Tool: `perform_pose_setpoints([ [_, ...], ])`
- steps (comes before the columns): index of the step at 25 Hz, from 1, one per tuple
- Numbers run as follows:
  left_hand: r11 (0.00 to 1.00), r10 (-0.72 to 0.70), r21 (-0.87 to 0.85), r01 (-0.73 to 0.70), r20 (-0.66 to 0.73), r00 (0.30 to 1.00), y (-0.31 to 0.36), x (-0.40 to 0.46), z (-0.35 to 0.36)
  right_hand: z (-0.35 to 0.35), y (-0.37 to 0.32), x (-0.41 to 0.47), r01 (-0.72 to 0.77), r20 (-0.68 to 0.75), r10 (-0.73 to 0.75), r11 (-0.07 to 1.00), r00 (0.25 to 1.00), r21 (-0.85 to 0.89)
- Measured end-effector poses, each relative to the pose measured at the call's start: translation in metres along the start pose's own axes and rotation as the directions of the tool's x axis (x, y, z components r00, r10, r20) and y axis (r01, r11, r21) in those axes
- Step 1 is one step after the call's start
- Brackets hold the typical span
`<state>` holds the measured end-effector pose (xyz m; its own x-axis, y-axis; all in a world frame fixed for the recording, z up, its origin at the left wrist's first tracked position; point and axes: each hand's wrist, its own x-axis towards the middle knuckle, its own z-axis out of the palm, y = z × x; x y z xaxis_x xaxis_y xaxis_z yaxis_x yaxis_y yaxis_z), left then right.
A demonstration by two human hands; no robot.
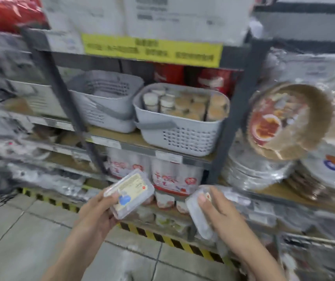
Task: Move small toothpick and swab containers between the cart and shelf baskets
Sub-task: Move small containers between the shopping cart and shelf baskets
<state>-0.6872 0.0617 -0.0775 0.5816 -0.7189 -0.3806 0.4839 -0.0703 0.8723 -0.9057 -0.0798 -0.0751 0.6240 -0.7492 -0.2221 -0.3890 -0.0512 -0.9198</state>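
left hand (101, 207) grips a flat clear container (130, 192), right hand (217, 207) grips another container (198, 214); both sit low before the shelf, with the stacked empty baskets (105, 100) up and ahead, nearer the left.

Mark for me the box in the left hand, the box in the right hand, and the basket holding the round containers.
Labelled box (131, 192), head view: on its lid label.
Plain box (198, 218), head view: on its clear side.
Filled basket (184, 138), head view: on its perforated front wall.
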Motion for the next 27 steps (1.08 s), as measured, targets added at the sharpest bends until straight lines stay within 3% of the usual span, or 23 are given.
perform_pose_setpoints([
  [5, 0.999, 0.044, 0.031, -0.04, -0.118, 0.992, 0.074, 0.028, -0.08, 0.08, -0.066, 0.064, 0.036, 0.06, -0.042, 0.994, 0.997, 0.101],
  [11, 0.993, 0.052, 0.111, -0.045, -0.057, 0.997, 0.147, 0.089, -0.131, 0.141, -0.112, 0.118, 0.075, -0.019, -0.072, 0.948, 0.997, 0.31],
  [14, 0.988, 0.038, 0.145, -0.051, 0.088, 0.995, 0.169, 0.118, -0.129, 0.142, -0.126, 0.139, 0.095, -0.048, -0.083, 0.925, 0.995, 0.369],
  [20, 0.941, 0.185, 0.27, -0.205, 0.098, 0.978, 0.208, 0.167, -0.091, 0.115, -0.181, 0.187, 0.242, -0.19, -0.184, 0.901, 0.965, 0.36],
  [27, 0.845, 0.362, 0.362, -0.394, 0.154, 0.919, 0.241, 0.216, -0.045, 0.108, -0.218, 0.255, 0.245, -0.303, -0.18, 0.95, 0.936, 0.192],
])
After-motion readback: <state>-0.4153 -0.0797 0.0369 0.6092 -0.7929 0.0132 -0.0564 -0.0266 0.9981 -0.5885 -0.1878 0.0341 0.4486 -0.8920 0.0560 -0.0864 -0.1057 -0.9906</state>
